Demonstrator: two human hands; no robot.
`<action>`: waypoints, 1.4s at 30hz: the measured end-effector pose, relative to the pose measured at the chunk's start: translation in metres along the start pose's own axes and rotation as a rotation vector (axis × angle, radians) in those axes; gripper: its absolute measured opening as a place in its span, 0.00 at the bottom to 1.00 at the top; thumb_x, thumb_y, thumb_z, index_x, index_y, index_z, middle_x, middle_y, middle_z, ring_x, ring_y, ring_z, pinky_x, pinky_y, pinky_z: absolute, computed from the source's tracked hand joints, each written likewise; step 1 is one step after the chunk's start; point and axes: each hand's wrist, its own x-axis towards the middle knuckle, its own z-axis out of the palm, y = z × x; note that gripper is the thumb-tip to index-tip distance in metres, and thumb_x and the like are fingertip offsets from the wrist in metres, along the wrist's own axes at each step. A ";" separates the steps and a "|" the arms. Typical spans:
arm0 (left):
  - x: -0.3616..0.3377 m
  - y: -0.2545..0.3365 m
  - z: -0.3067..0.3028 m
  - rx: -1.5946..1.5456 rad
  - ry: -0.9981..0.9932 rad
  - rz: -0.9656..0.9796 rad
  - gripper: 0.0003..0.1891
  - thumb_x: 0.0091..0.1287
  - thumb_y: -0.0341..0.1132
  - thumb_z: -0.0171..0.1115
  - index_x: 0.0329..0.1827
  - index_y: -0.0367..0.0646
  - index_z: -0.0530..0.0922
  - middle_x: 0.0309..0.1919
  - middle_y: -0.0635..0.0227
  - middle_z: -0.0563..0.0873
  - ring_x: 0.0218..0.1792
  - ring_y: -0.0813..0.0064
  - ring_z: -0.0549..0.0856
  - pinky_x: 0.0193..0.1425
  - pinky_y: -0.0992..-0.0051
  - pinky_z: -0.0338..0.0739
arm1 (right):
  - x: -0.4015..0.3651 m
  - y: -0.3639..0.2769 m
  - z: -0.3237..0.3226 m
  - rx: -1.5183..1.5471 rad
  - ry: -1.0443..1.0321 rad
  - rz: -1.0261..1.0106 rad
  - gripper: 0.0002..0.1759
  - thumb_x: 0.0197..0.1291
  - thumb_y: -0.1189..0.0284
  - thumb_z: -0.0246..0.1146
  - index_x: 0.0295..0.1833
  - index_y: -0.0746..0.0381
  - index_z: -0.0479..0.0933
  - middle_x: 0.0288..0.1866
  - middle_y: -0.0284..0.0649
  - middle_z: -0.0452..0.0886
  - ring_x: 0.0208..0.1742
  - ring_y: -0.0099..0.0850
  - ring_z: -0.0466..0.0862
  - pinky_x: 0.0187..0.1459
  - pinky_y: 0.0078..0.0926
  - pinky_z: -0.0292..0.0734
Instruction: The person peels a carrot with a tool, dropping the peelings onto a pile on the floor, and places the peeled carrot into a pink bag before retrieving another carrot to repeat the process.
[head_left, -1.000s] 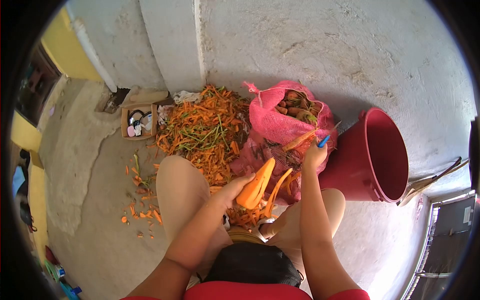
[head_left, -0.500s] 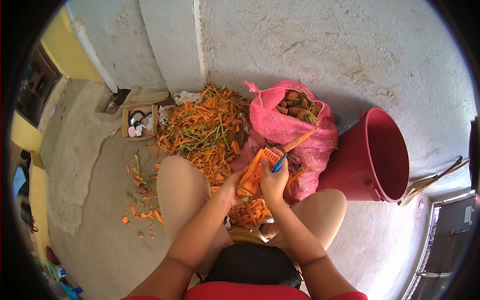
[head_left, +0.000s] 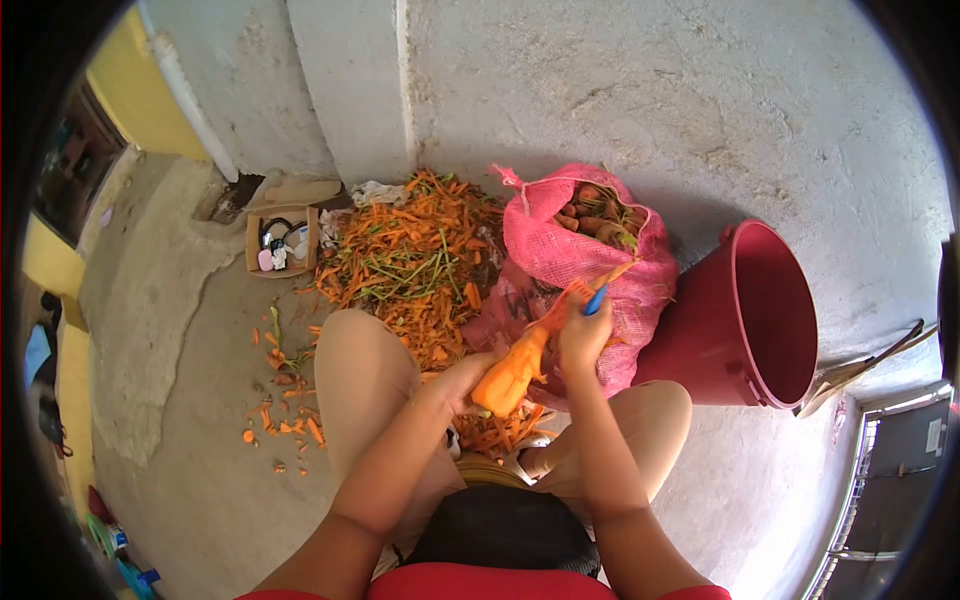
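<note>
Left hand [head_left: 466, 385] grasping an orange carrot [head_left: 510, 378] above scraps [head_left: 497, 430] between the knees [head_left: 352, 350], right hand [head_left: 583, 338] clenched around a blue-handled tool [head_left: 596, 300] by the carrot's far end, pink mesh sack [head_left: 640, 295] beyond, orange peelings [head_left: 415, 260] heaped to its left, maroon bucket [head_left: 697, 330] to its right

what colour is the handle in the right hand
The handle is blue, seen best in the head view.
</note>
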 end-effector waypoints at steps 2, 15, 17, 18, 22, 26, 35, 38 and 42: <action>0.003 -0.009 0.001 -0.045 0.110 0.007 0.22 0.65 0.50 0.43 0.47 0.37 0.70 0.33 0.57 0.80 0.31 0.64 0.82 0.36 0.68 0.78 | 0.021 0.009 0.000 0.050 0.059 0.020 0.13 0.51 0.68 0.60 0.30 0.67 0.67 0.18 0.44 0.70 0.19 0.38 0.70 0.25 0.34 0.65; 0.007 -0.008 0.005 0.351 0.284 0.306 0.22 0.57 0.36 0.56 0.54 0.37 0.66 0.45 0.58 0.76 0.44 0.67 0.78 0.47 0.69 0.75 | 0.032 0.015 -0.011 0.344 0.045 0.250 0.09 0.56 0.71 0.57 0.35 0.67 0.71 0.20 0.29 0.66 0.22 0.18 0.64 0.23 0.20 0.61; 0.012 -0.008 -0.003 0.277 0.242 0.293 0.22 0.56 0.34 0.56 0.54 0.40 0.66 0.44 0.59 0.76 0.43 0.67 0.78 0.50 0.67 0.73 | 0.021 0.013 -0.006 0.432 0.028 0.231 0.09 0.56 0.71 0.57 0.34 0.67 0.71 0.20 0.29 0.66 0.21 0.18 0.63 0.23 0.20 0.61; 0.015 -0.007 -0.011 0.136 0.183 0.250 0.21 0.57 0.36 0.56 0.54 0.40 0.67 0.44 0.60 0.76 0.43 0.67 0.78 0.50 0.67 0.73 | 0.015 0.011 -0.007 0.462 -0.036 0.253 0.08 0.56 0.72 0.56 0.34 0.66 0.71 0.20 0.27 0.65 0.21 0.17 0.62 0.23 0.18 0.61; 0.002 0.004 0.010 -0.155 0.146 0.208 0.20 0.63 0.43 0.49 0.53 0.41 0.67 0.41 0.63 0.77 0.41 0.69 0.78 0.43 0.71 0.76 | -0.011 -0.022 -0.010 0.563 -0.178 0.325 0.06 0.57 0.74 0.55 0.37 0.66 0.70 0.21 0.28 0.66 0.22 0.16 0.63 0.24 0.16 0.62; 0.017 -0.004 -0.011 -0.228 0.122 0.215 0.19 0.65 0.46 0.44 0.51 0.43 0.69 0.42 0.64 0.78 0.40 0.69 0.80 0.45 0.68 0.76 | -0.037 -0.047 -0.008 0.538 -0.260 0.161 0.07 0.58 0.74 0.54 0.40 0.66 0.69 0.26 0.32 0.70 0.24 0.19 0.67 0.27 0.18 0.65; 0.015 -0.004 -0.005 -0.148 0.199 0.177 0.19 0.67 0.47 0.38 0.49 0.43 0.69 0.39 0.66 0.79 0.37 0.75 0.80 0.39 0.73 0.76 | -0.050 -0.050 -0.005 -0.008 -0.218 -0.021 0.10 0.55 0.75 0.54 0.43 0.66 0.68 0.25 0.49 0.75 0.26 0.43 0.77 0.28 0.34 0.70; 0.012 -0.007 0.000 0.031 0.232 0.130 0.20 0.67 0.48 0.38 0.47 0.42 0.70 0.37 0.66 0.79 0.35 0.75 0.80 0.37 0.74 0.77 | -0.029 -0.031 -0.002 -0.099 -0.178 0.038 0.11 0.53 0.76 0.55 0.43 0.66 0.68 0.26 0.50 0.76 0.27 0.46 0.77 0.28 0.37 0.70; 0.013 -0.014 -0.008 0.044 0.146 0.062 0.18 0.66 0.46 0.43 0.48 0.42 0.71 0.38 0.66 0.80 0.36 0.75 0.81 0.38 0.74 0.77 | -0.009 -0.022 0.005 -0.060 -0.060 0.027 0.11 0.52 0.73 0.56 0.41 0.66 0.68 0.24 0.51 0.76 0.27 0.49 0.76 0.28 0.42 0.68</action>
